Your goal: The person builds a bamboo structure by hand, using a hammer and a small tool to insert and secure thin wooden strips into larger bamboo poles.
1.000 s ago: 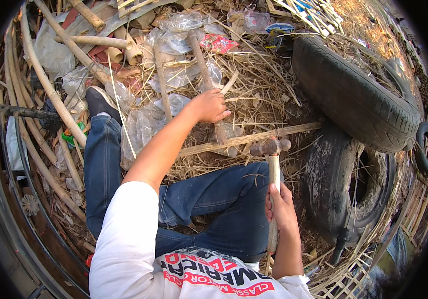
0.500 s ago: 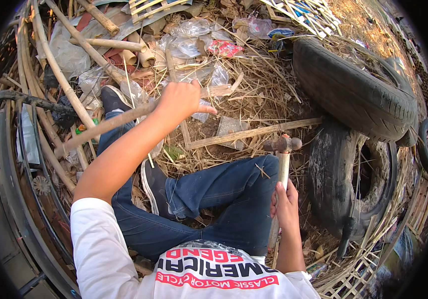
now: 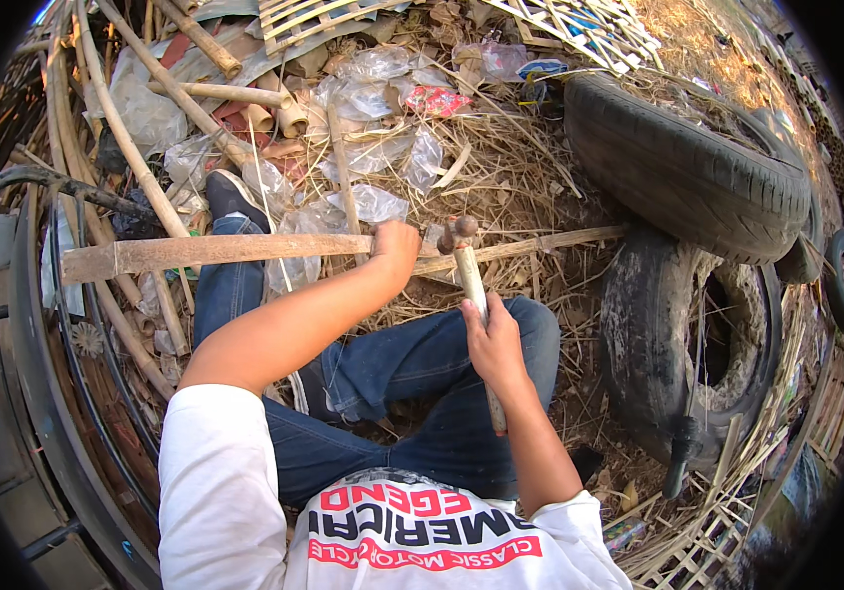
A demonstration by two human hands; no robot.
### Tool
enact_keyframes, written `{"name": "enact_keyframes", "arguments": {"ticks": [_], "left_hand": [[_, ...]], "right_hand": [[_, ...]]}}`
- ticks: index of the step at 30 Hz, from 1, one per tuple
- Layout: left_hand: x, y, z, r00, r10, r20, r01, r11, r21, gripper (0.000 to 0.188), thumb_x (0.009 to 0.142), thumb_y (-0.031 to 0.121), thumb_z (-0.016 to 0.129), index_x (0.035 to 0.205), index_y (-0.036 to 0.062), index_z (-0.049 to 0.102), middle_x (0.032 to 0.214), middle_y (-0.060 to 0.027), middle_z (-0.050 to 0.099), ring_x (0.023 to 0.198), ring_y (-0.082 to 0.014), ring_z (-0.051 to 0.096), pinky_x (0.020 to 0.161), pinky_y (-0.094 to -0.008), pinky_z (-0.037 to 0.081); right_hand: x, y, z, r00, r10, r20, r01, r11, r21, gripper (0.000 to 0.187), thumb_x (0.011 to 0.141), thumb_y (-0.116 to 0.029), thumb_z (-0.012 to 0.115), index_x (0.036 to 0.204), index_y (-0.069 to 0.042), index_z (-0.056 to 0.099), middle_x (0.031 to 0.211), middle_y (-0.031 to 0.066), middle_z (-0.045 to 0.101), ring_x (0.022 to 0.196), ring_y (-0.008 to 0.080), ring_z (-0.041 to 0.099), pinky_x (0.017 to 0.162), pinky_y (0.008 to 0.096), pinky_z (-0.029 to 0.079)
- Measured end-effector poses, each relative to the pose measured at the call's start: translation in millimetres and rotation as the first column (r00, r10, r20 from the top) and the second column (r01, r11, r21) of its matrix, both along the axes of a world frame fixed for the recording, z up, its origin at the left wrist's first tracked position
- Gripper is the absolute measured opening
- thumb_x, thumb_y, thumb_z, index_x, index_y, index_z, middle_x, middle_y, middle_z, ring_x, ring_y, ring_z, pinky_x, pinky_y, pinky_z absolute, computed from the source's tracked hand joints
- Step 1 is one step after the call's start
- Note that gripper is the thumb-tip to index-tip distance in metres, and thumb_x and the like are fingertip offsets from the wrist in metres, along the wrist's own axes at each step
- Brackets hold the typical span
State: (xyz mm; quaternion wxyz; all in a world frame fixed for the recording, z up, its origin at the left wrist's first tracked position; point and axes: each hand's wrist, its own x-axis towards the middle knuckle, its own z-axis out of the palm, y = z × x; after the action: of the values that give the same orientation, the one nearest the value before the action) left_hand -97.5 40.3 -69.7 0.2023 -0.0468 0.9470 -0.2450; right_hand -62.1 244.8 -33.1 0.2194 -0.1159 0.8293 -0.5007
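Note:
My left hand [image 3: 397, 248] is closed around one end of a flat wooden slat [image 3: 215, 251], which lies almost level and reaches far to the left above my shin. In my right hand [image 3: 494, 346] is a hammer [image 3: 471, 270], gripped around the middle of its pale handle. Its rusty head points away from me, close to my left fist and the slat's right end; whether it touches the slat I cannot tell. Beneath, a thin wooden strip [image 3: 564, 239] runs to the right over the ground. Another strip [image 3: 341, 167] stretches away from me.
Two old tyres [image 3: 687, 172] lie at the right, one leaning on the other. A dark-handled tool [image 3: 680, 457] is by the lower tyre. Bamboo poles [image 3: 132, 157] and a black metal frame [image 3: 24, 393] flank my left. Plastic scraps [image 3: 368, 84] and woven bamboo lattice [image 3: 589, 29] lie ahead.
My left hand has come nearer and slightly right, and the slat has swung from slanting to nearly level. My right hand has moved up and left, bringing the hammer head beside the slat's end.

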Motion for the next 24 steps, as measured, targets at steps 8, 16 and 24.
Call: {"name": "enact_keyframes", "arguments": {"ticks": [8,16,24], "left_hand": [[4.1,-0.6,-2.3,0.999,0.045,0.031,-0.046,0.998,0.045,0.012,0.085,0.016,0.064,0.086,0.0175,0.076,0.083,0.0028,0.074,0.078,-0.0176,0.072,0.053,-0.0364,0.053],[-0.7,-4.6,-6.6,0.996,0.092,0.006,-0.092,0.995,0.031,0.013,0.085,0.016,0.064,0.087,0.0165,0.076,0.084,0.0029,0.074,0.079,-0.0175,0.072,0.051,-0.038,0.053],[5.8,-6.3,-5.9,0.994,0.107,-0.014,-0.106,0.992,0.063,0.015,0.086,0.016,0.062,0.085,0.0173,0.077,0.082,0.0024,0.074,0.076,-0.0182,0.073,0.051,-0.0361,0.054]], "right_hand": [[-13.1,-13.1,-17.5,0.994,0.02,-0.104,-0.006,0.991,0.132,0.029,0.098,-0.026,0.057,0.097,0.003,0.052,0.075,0.0288,0.062,0.076,0.0484,0.062,0.063,0.0499,0.046],[-24.4,-22.5,-7.8,0.986,0.065,-0.156,-0.043,0.988,0.145,0.03,0.097,-0.027,0.055,0.096,0.002,0.047,0.073,0.0322,0.062,0.075,0.0526,0.061,0.066,0.0572,0.048],[-28.8,-21.4,-8.1,0.982,0.083,-0.169,-0.06,0.989,0.139,0.029,0.098,-0.026,0.055,0.097,0.002,0.046,0.073,0.0329,0.061,0.074,0.053,0.06,0.065,0.0577,0.047]]}}
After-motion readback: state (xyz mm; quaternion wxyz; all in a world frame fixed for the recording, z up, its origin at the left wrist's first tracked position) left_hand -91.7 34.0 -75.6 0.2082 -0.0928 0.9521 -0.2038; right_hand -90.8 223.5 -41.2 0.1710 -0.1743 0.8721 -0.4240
